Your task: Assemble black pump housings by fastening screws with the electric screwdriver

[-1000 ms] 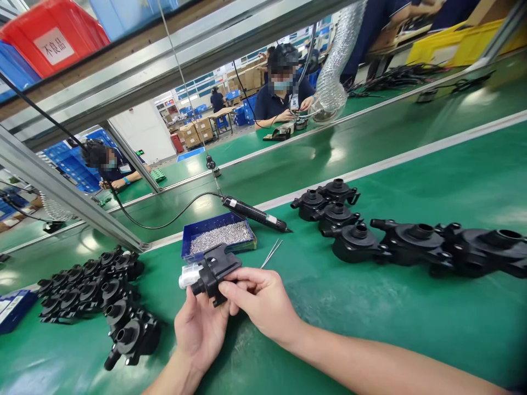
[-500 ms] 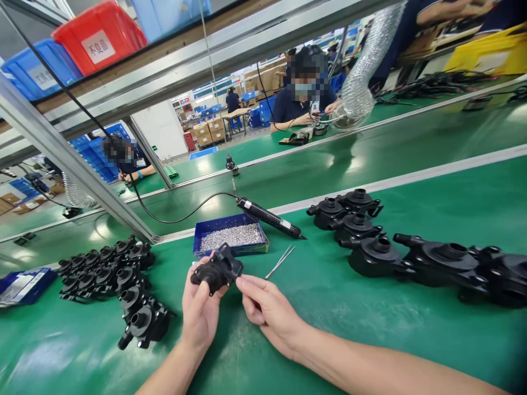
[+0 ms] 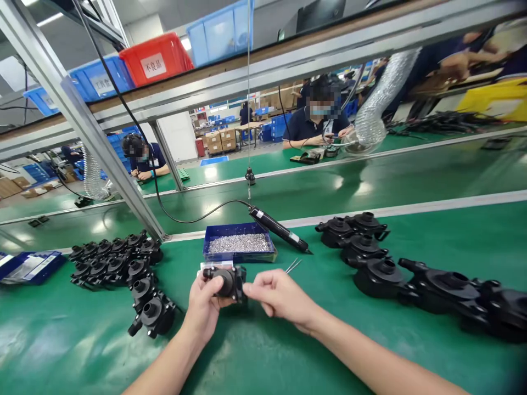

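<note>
My left hand (image 3: 205,307) is wrapped round a black plastic pump housing (image 3: 228,282), thumb on its round raised part. My right hand (image 3: 284,296) is closed in a pinch against the housing's right edge. Whatever sits between those fingertips is too small or hidden to make out. Just beyond the hands is a blue tray (image 3: 209,258) of small silvery screws (image 3: 239,243). A black electric screwdriver (image 3: 280,227) leans over the tray's right side, its tip pointing right. Thin metal tweezers (image 3: 293,265) lie behind my right hand, partly covered by it.
Rows of similar black housings stand on the green mat at left (image 3: 111,263) and right (image 3: 436,285). A metal post (image 3: 111,159) and a shelf with bins (image 3: 158,57) frame the bench. The screwdriver's cable (image 3: 164,211) loops at left. Co-workers sit across.
The view has shifted, so the bench contents appear further right. The housing has been turned in my left hand, and my right hand stays pinched at its right edge.
</note>
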The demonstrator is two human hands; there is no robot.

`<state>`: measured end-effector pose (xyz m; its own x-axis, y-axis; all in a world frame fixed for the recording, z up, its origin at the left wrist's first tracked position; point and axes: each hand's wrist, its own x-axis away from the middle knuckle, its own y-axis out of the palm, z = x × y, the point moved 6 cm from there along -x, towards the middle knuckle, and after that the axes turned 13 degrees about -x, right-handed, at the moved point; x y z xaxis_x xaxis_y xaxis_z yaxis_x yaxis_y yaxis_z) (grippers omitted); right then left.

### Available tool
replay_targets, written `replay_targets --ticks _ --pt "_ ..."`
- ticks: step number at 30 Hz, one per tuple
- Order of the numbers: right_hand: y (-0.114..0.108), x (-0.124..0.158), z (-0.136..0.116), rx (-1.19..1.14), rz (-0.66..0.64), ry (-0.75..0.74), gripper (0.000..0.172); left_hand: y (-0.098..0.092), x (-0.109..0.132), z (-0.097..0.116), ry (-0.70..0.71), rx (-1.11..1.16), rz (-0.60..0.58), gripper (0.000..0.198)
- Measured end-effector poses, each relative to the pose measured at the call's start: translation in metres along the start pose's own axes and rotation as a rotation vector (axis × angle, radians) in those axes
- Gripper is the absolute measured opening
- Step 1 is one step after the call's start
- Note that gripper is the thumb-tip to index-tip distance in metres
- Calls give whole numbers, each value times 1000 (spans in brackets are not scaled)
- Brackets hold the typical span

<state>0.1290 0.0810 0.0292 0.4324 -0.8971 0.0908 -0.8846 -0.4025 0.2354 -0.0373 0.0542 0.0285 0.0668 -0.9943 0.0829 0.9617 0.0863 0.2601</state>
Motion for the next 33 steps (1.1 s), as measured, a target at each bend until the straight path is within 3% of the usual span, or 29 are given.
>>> replay_targets --ticks 3,5,7,9,11,13,16,20,24,27,33 --pt "-35 -19 -61 364 249 -472 32 8 6 -9 -155 -127 -103 49" --pt "-54 -38 -90 682 411 -615 43 13 11 -17 -237 -187 -172 52" --pt "-71 -65 -98 915 430 -498 49 16 14 -24 -284 -224 -220 53" --pt "-87 -86 -97 987 366 -345 33 17 15 -30 -305 -230 -240 53" --pt "-96 -93 -98 990 322 -291 28 18 16 -37 -330 -209 -250 55" --pt "-97 -87 -105 1006 336 -290 33 20 17 -43 -348 -187 -268 55" --pt "-71 -61 -122 870 325 -434 38 25 20 -52 -374 -160 -278 55" --pt "-6 -24 -133 126 47 -628 35 28 23 -55 -408 -123 -244 58" --pt "39 -4 -125 -154 -73 -672 33 29 23 -54 -417 -107 -266 52" --pt "51 0 -117 -162 -109 -650 32 29 22 -55 -423 -92 -276 50" --pt "49 1 -114 -162 -80 -678 35 32 23 -54 -422 -91 -298 48"
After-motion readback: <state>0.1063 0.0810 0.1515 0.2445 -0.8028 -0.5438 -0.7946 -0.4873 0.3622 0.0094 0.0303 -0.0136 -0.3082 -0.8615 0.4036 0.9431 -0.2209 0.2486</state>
